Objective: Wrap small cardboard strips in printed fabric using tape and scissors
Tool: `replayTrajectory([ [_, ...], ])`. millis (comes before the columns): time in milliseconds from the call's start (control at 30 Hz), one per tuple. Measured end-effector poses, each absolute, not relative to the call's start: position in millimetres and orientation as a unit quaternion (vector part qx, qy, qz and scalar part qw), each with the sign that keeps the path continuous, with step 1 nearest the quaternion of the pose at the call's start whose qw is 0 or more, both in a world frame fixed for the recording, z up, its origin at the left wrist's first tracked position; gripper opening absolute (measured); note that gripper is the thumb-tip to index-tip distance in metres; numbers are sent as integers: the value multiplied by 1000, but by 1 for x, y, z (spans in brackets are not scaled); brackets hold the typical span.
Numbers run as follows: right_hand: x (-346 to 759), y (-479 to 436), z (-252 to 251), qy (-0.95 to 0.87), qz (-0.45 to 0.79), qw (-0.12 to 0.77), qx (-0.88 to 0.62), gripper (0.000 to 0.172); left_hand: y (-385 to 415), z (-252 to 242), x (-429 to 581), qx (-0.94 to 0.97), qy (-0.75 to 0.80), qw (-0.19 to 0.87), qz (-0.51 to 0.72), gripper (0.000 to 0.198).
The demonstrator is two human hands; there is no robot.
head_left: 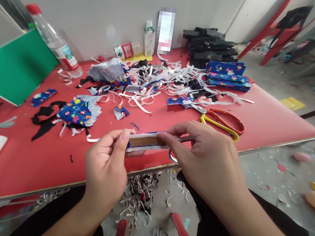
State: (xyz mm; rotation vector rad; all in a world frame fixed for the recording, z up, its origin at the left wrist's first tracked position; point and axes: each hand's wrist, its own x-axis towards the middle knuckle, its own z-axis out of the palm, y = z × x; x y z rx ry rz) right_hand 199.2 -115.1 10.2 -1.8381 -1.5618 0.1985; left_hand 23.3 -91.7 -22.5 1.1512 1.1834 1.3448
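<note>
Between my two hands, over the front edge of the table, stretches a narrow blue printed fabric strip with a tan, flat band along it (146, 141). My left hand (108, 164) pinches its left end between thumb and fingers. At the right end, my right hand (203, 155) pinches it with thumb and forefinger. A thin metallic piece with a curved loop (173, 157) shows by the right fingers; what it is I cannot tell. Just beyond my right hand lie scissors (218, 122) with red and yellow handles, their blades against a blue printed scrap (179, 101).
White and black offcuts (169, 78) heap across the red table (51, 161). Folded blue fabric pieces (228, 75) and a black stack (210, 43) are at the back right. A plastic bottle (58, 45) leans by a green board (18, 63). A phone (164, 31) stands against the wall.
</note>
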Motion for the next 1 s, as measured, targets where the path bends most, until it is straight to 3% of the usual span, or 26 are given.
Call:
replayTrajectory([
  [233, 196, -112, 6, -576, 98, 361, -727, 17, -93, -23, 22, 488, 484, 469, 555, 23],
  [333, 202, -111, 6, -566, 85, 398, -717, 37, -88, -23, 20, 470, 467, 467, 585, 20],
  [500, 214, -113, 10, -639, 113, 409, -641, 10, -83, -22, 15, 449, 463, 463, 608, 20],
  [833, 214, -112, 14, -624, 167, 412, -643, 18, -81, -19, 14, 433, 482, 508, 567, 23],
  [1000, 218, -111, 9, -636, 146, 374, -659, 23, -71, -17, 1, 545, 495, 520, 433, 26],
])
